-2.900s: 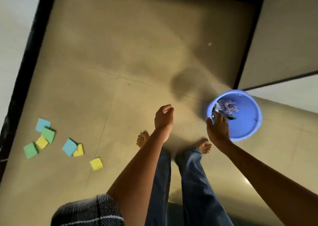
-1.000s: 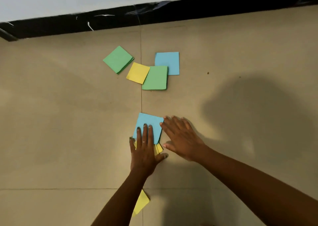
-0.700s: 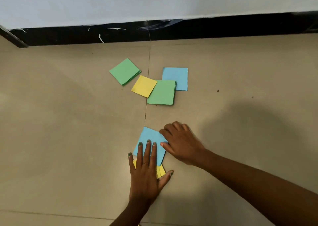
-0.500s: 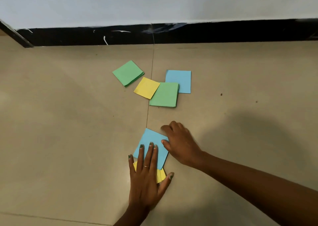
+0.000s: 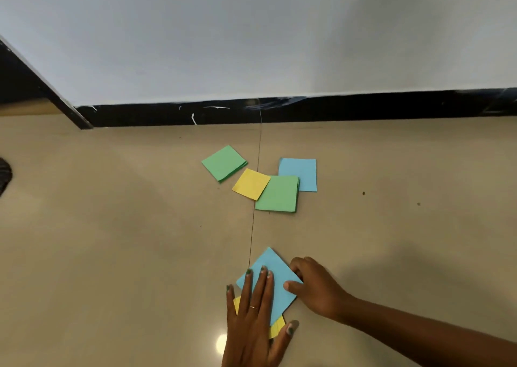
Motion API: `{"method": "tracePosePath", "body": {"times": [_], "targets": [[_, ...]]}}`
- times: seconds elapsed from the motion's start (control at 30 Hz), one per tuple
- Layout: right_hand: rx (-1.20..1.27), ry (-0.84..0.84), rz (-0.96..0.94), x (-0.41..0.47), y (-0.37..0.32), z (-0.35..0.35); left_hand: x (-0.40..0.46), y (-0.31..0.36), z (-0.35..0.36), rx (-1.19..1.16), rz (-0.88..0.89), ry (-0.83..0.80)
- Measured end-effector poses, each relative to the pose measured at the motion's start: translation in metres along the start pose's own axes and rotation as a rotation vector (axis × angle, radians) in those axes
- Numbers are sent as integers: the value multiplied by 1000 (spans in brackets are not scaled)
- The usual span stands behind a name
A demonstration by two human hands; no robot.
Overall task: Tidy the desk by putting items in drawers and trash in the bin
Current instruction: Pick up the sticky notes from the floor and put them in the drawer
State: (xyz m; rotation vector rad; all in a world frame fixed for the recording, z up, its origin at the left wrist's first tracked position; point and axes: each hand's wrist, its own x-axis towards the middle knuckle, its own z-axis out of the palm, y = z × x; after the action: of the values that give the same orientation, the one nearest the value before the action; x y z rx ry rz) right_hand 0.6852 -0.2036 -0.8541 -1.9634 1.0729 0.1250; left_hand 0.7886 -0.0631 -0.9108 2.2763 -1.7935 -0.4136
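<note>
Blue square paper note [image 5: 270,282], thin, lying tilted like a diamond on the beige tiled floor [image 5: 126,255]: item in hand. Left hand [image 5: 254,324] lies flat on it, fingers straight and spread, pressing it down; no curl, nothing grasped. Right hand [image 5: 316,288] sits at the note's right edge with fingers curled and the thumb resting on the paper, apparently pinching or prising that edge (the underside of the grip is hidden).

Beneath the blue note: yellow paper notes [image 5: 277,329], showing only as slivers under the left palm and beside the left thumb.

Further out, toward the wall, well apart from the hands: a loose cluster of four. Green square note, leftmost [image 5: 224,163]; yellow square note [image 5: 251,183], its corner under a second green note [image 5: 277,194], which also overlaps a blue note [image 5: 301,172].

Hazards, as judged: thin paper flat on smooth tile gives little to catch, so the edge may slip from the right fingers; lifting only the blue sheet could leave the yellow ones behind; the pressing left hand could crease or skid the stack.

Boundaries and room: black skirting board [image 5: 307,109] below a pale wall [image 5: 251,31] behind the cluster. Open floor lies left, right and between the two groups. A dark object [image 5: 4,175] at the left frame edge, unidentified. No bin or drawer in view.
</note>
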Motion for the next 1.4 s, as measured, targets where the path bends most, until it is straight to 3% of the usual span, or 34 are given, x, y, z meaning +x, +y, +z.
{"method": "tracePosePath", "body": {"times": [0.13, 0.23, 0.33, 0.4, 0.5, 0.63, 0.73, 0.83, 0.93, 1.03, 1.17, 1.27, 1.4], "targets": [[313, 105, 83, -7, 7, -3, 11, 4, -7, -142, -62, 93], [509, 208, 156, -6, 8, -9, 24, 13, -16, -368, -265, 296], [676, 208, 137, -9, -2, -23, 41, 24, -36, -656, -515, 420], [752, 153, 87, -12, -11, -33, 52, 30, -58, -976, -707, 403], [816, 74, 49, -13, -22, -41, 64, 30, -85, -1499, -779, 316], [775, -21, 83, -12, -33, -37, 67, 25, -101, -1689, -793, 100], [757, -15, 120, -11, -31, -30, 64, 15, -100, -1675, -838, 132], [562, 120, 111, -10, -28, -21, 60, -10, -101, -1688, -914, 259], [231, 184, -44, -18, -32, 1, 52, -39, -99, -1711, -977, 297], [-127, 69, -225, -31, -43, 29, 41, -54, -86, -1705, -989, 196], [-548, -61, -221, -29, -47, 45, 36, -59, -76, -1733, -973, 190], [-659, -89, -197, -23, -45, 49, 35, -60, -75, -1748, -967, 196], [-563, -68, -102, -17, -44, 41, 33, -60, -74, -1760, -933, 187]]}}
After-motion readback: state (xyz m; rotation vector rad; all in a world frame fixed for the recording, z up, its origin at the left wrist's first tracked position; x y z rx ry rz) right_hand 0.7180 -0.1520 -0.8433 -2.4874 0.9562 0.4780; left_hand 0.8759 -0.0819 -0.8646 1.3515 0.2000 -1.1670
